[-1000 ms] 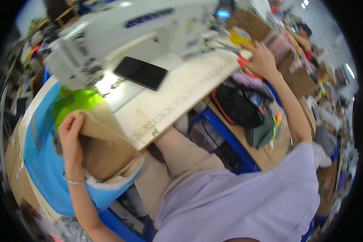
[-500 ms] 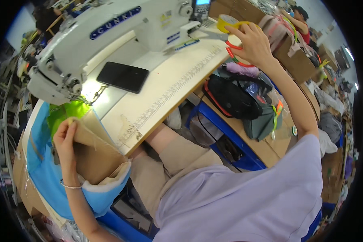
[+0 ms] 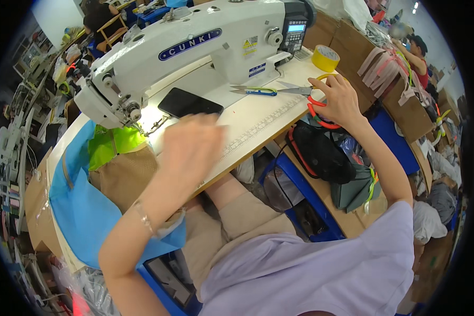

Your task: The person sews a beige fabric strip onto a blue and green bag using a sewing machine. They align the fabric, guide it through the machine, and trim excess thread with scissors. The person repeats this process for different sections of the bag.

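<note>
My right hand (image 3: 341, 102) is at the right end of the sewing table (image 3: 258, 124), fingers closed round the red and yellow handles of a pair of scissors (image 3: 316, 108). The grey blades point left over the tabletop. My left hand (image 3: 194, 145), smeared by motion, is above the table's front edge, just before a black phone (image 3: 188, 103); its fingers cannot be made out. Left of it, a sewn piece of blue fabric (image 3: 84, 216) with tan mesh (image 3: 124, 176) and lime-green cloth (image 3: 108, 145) lies by the needle area of a white sewing machine (image 3: 195, 52).
Blue-handled thread snips (image 3: 260, 91) lie left of the scissors blades. A yellow tape roll (image 3: 325, 58) stands at the table's far right. Below, a black and red bag (image 3: 321, 152) and grey pouch (image 3: 355, 187) sit on cardboard. Another person (image 3: 418, 60) is at the far right.
My left hand has let go of the tan mesh and moved right toward the phone. My right hand has closed on the scissors' handles. The view has shifted, putting the table lower right.
</note>
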The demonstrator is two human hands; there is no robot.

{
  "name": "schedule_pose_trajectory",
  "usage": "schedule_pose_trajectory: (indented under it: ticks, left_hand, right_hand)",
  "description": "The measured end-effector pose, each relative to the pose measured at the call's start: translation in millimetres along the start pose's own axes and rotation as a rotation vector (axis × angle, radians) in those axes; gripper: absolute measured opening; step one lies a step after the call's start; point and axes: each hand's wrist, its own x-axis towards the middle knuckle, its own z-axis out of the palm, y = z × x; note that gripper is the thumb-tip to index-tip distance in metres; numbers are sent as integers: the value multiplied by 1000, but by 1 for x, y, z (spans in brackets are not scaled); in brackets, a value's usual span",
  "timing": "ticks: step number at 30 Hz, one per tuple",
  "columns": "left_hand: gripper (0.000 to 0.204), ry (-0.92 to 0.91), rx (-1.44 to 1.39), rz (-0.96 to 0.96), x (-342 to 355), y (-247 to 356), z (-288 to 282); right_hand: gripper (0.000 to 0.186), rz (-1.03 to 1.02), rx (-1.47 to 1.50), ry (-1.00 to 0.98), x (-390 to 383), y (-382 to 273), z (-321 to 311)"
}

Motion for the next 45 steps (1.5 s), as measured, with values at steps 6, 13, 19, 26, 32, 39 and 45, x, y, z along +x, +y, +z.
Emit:
schedule_pose_trajectory:
  ticks: [6,13,19,26,32,39,45]
  left_hand:
    - [58,84,-191,277,82,28,99]
    - [59,-36,-147,200,99,34,123]
    - [38,108,-429,431,52,20,66]
    - [11,223,-227,3,-75,-95,-35]
    - [41,-86,-297,-432,-90,-171,-17]
    - [29,-37,-1076,-480,-110,-172,-19]
    - [16,121,-1447,-373,-143,-170,-14]
  right_hand:
    - [59,20,50,9,2,1,-4]
    - [53,424,190,-180,-24,36,-32]
    - [54,578,1049,-210,-45,18,-14]
    - [66,406,1514,-337,-27,-72,-32]
    - [75,237,1589,-468,10,-156,-51]
    - [75,152,1731,-448,27,-230,-66]
    - [77,-67,1381,-330,52,-272,-67]
